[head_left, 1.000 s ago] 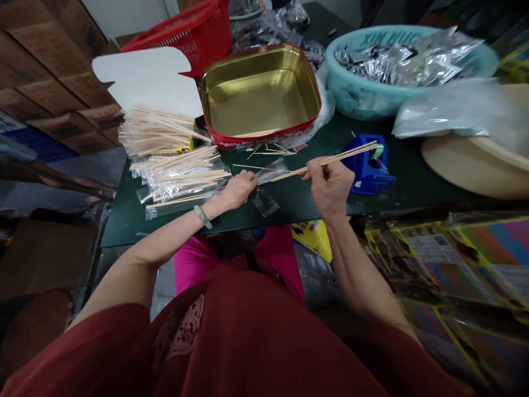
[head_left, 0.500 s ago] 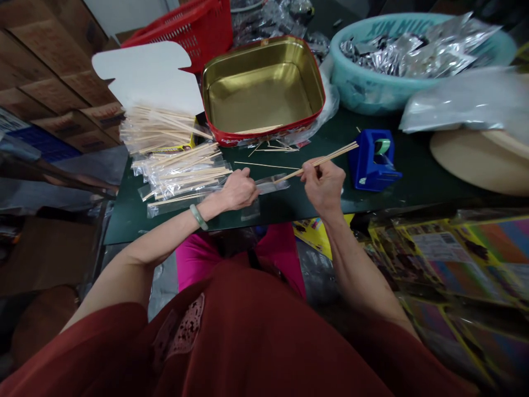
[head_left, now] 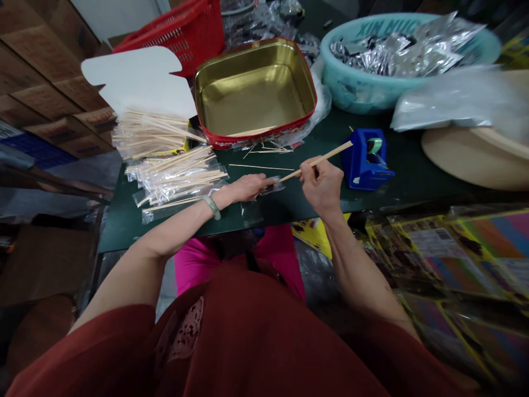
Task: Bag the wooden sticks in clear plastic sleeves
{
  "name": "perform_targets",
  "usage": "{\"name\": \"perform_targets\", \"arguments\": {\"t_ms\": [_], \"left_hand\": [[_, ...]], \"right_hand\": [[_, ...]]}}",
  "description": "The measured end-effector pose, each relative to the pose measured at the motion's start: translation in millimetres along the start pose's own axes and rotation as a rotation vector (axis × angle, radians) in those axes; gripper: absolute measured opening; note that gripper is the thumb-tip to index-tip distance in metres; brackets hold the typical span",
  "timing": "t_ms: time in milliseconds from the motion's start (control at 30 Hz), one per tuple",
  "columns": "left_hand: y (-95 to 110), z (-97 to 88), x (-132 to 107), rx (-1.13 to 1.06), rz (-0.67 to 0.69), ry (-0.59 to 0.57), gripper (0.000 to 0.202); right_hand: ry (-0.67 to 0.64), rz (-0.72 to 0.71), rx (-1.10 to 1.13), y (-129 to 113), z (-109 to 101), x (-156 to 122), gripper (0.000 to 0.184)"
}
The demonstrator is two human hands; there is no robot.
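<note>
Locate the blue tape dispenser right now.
Head view, right of centre on the dark table: the blue tape dispenser sits just right of the right hand, in front of the teal basin.

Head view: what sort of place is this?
Likely a small packing bench in a stockroom: bagged wooden sticks piled on the green table, a blue tape dispenser, stacked cartons beside it.

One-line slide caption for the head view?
Right hand holds a bundle of wooden sticks, tips at a clear plastic sleeve held by the left hand, beside a blue tape dispenser.
</note>
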State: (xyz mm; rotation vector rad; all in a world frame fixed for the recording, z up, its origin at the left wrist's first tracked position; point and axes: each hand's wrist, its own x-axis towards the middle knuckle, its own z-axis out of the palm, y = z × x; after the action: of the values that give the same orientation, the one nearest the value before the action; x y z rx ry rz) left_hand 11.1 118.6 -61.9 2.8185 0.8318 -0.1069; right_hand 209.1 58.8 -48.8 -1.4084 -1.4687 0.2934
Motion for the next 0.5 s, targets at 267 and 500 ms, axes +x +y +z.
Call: {"name": "perform_targets", "arguments": {"t_ms": [267, 500], "left_hand": [[-7, 3.3, 4, -0.104, 0.029, 0.093, 0.016], [-4, 0.9, -7, -0.027, 0.01, 0.22, 0.025]], "right_hand": [[-0.008, 0.011, 0.001, 0, 0, 0, 0.012], [0.091, 0.027, 0.121, -10, -7, -5, 0.02]]}}
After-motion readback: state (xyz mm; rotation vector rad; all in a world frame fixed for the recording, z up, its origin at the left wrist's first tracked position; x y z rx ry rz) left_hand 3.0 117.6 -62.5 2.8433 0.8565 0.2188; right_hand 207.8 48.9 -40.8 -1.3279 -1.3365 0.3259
